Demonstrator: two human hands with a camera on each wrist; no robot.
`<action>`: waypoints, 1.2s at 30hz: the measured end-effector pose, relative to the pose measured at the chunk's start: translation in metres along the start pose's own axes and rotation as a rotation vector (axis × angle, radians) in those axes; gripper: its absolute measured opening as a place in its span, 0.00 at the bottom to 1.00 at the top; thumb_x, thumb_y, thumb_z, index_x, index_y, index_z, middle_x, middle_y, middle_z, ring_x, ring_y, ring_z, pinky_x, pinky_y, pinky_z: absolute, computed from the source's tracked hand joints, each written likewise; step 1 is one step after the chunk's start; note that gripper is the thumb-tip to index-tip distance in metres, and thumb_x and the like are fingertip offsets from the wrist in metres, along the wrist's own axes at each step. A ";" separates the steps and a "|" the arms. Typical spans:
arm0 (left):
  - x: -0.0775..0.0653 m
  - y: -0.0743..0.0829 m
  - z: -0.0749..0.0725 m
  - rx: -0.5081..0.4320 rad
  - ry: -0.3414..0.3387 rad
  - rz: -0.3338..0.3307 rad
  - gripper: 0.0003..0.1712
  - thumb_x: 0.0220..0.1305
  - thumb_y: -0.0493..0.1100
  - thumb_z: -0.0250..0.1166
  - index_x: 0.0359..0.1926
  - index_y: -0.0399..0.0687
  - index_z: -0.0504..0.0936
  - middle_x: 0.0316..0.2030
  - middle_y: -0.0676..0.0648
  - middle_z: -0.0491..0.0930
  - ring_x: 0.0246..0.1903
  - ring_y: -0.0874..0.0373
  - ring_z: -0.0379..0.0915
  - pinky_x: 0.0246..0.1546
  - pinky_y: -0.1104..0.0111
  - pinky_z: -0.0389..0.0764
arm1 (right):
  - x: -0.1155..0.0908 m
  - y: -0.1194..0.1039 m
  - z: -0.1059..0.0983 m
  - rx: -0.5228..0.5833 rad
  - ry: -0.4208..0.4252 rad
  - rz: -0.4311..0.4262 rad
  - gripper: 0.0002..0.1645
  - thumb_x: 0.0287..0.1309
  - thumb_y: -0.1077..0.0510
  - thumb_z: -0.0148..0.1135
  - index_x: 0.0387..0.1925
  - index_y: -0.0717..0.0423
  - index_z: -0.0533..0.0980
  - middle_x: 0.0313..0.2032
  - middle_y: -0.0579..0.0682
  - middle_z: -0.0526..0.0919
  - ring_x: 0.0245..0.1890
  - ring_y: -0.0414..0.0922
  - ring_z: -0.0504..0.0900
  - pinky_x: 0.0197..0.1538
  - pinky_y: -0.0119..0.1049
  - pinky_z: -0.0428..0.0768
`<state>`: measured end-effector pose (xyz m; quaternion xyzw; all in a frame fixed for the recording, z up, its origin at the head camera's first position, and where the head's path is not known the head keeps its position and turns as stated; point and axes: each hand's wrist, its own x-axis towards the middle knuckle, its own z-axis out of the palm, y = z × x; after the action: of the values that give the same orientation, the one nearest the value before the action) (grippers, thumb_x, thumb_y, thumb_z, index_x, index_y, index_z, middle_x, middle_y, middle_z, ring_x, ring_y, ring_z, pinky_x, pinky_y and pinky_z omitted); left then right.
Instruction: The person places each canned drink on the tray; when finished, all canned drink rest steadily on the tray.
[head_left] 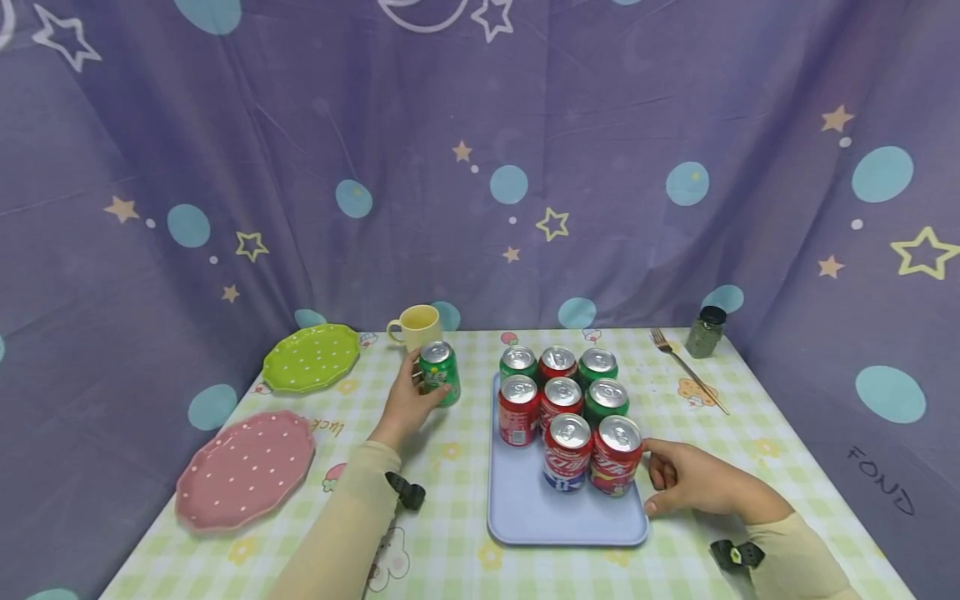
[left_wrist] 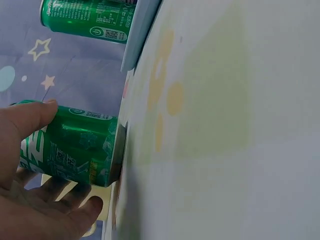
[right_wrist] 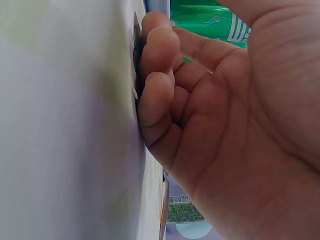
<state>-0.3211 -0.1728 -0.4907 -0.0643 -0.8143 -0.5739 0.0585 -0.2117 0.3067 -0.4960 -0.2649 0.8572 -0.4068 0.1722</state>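
Note:
My left hand [head_left: 406, 403] grips a green soda can [head_left: 440, 372] left of the tray, thumb on the near side and fingers around the other. In the left wrist view the green can's base is right at the tablecloth. My right hand [head_left: 699, 478] is at the right edge of the blue tray [head_left: 517, 508], thumb and index fingertip apart at its rim, other fingers loosely bent. In the right wrist view those fingers [right_wrist: 156, 102] rest at the tablecloth. Several red and green cans stand upright on the tray; a red can [head_left: 617, 462] is nearest the right hand.
A yellow mug [head_left: 420, 325] stands just behind the held can. On the left lie a green dotted plate [head_left: 311, 358] and a pink dotted plate [head_left: 247, 471]. At the back right are a fork [head_left: 690, 372] and a dark-lidded jar [head_left: 706, 335]. Purple curtain surrounds the table.

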 end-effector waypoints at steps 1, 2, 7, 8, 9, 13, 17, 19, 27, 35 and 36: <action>0.001 0.000 0.001 -0.004 -0.002 0.002 0.49 0.67 0.38 0.73 0.81 0.50 0.54 0.70 0.33 0.66 0.69 0.35 0.66 0.70 0.45 0.69 | 0.000 0.000 0.000 0.006 -0.004 0.007 0.31 0.50 0.50 0.84 0.49 0.54 0.74 0.29 0.53 0.77 0.26 0.38 0.73 0.27 0.33 0.73; 0.001 -0.001 0.002 -0.010 -0.003 0.003 0.49 0.67 0.38 0.73 0.81 0.50 0.55 0.70 0.32 0.67 0.70 0.35 0.66 0.70 0.45 0.68 | 0.000 0.000 0.000 0.010 -0.008 0.014 0.31 0.50 0.50 0.84 0.48 0.55 0.74 0.29 0.53 0.77 0.26 0.38 0.73 0.27 0.33 0.73; 0.001 -0.003 0.005 -0.004 0.020 -0.006 0.46 0.68 0.38 0.72 0.79 0.51 0.57 0.66 0.34 0.68 0.66 0.36 0.69 0.68 0.46 0.71 | 0.000 0.001 0.000 0.014 -0.010 0.007 0.31 0.50 0.50 0.84 0.48 0.55 0.74 0.29 0.53 0.77 0.26 0.37 0.73 0.27 0.32 0.73; 0.000 -0.003 0.005 0.002 0.024 -0.003 0.45 0.69 0.38 0.72 0.79 0.51 0.57 0.66 0.34 0.68 0.66 0.36 0.69 0.68 0.46 0.71 | 0.000 0.000 0.000 0.011 -0.008 0.003 0.31 0.50 0.50 0.84 0.48 0.55 0.74 0.29 0.53 0.77 0.26 0.37 0.73 0.27 0.32 0.73; 0.000 -0.003 0.006 0.006 0.030 0.000 0.44 0.69 0.38 0.72 0.78 0.50 0.57 0.65 0.34 0.68 0.66 0.37 0.70 0.68 0.46 0.72 | 0.000 0.000 0.000 0.010 -0.007 -0.002 0.31 0.50 0.50 0.84 0.48 0.55 0.74 0.29 0.53 0.77 0.26 0.37 0.73 0.27 0.32 0.73; -0.002 0.000 0.004 0.015 0.054 0.018 0.44 0.71 0.39 0.71 0.78 0.50 0.56 0.66 0.36 0.67 0.66 0.38 0.69 0.67 0.46 0.72 | 0.000 -0.001 0.000 0.006 0.002 -0.005 0.31 0.49 0.51 0.84 0.49 0.55 0.75 0.29 0.53 0.77 0.26 0.38 0.73 0.27 0.32 0.73; -0.004 0.009 0.001 0.001 0.087 0.055 0.43 0.70 0.42 0.72 0.77 0.52 0.58 0.65 0.38 0.68 0.64 0.40 0.69 0.63 0.47 0.77 | 0.000 -0.001 0.000 0.002 0.012 -0.004 0.32 0.48 0.51 0.85 0.49 0.54 0.75 0.29 0.53 0.77 0.26 0.39 0.73 0.26 0.32 0.72; -0.006 0.016 0.000 -0.001 0.096 0.082 0.42 0.68 0.44 0.74 0.75 0.53 0.60 0.64 0.40 0.69 0.63 0.42 0.70 0.61 0.47 0.78 | 0.000 -0.001 0.000 0.003 0.014 -0.004 0.32 0.48 0.52 0.85 0.49 0.53 0.74 0.29 0.53 0.78 0.26 0.39 0.73 0.26 0.32 0.72; -0.034 0.046 0.002 0.087 0.065 0.133 0.43 0.62 0.46 0.79 0.71 0.54 0.65 0.56 0.43 0.75 0.55 0.46 0.76 0.54 0.52 0.83 | 0.001 0.000 0.000 0.006 0.003 -0.003 0.32 0.50 0.51 0.84 0.50 0.54 0.74 0.29 0.53 0.77 0.26 0.39 0.73 0.26 0.33 0.72; -0.076 0.061 0.015 0.148 0.007 0.197 0.43 0.54 0.42 0.83 0.69 0.49 0.72 0.55 0.49 0.79 0.50 0.51 0.78 0.48 0.58 0.86 | 0.000 -0.001 0.000 -0.007 0.016 0.002 0.33 0.48 0.50 0.85 0.51 0.51 0.75 0.29 0.52 0.77 0.27 0.39 0.73 0.27 0.33 0.73; -0.080 0.062 0.017 0.149 0.000 0.205 0.43 0.53 0.41 0.83 0.68 0.50 0.73 0.55 0.50 0.80 0.50 0.52 0.78 0.47 0.60 0.86 | 0.000 -0.001 0.000 -0.003 0.016 -0.001 0.34 0.48 0.50 0.85 0.52 0.52 0.75 0.29 0.52 0.77 0.27 0.39 0.73 0.27 0.33 0.73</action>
<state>-0.2319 -0.1390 -0.4526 -0.1426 -0.8438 -0.5030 0.1211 -0.2114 0.3058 -0.4955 -0.2620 0.8590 -0.4079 0.1647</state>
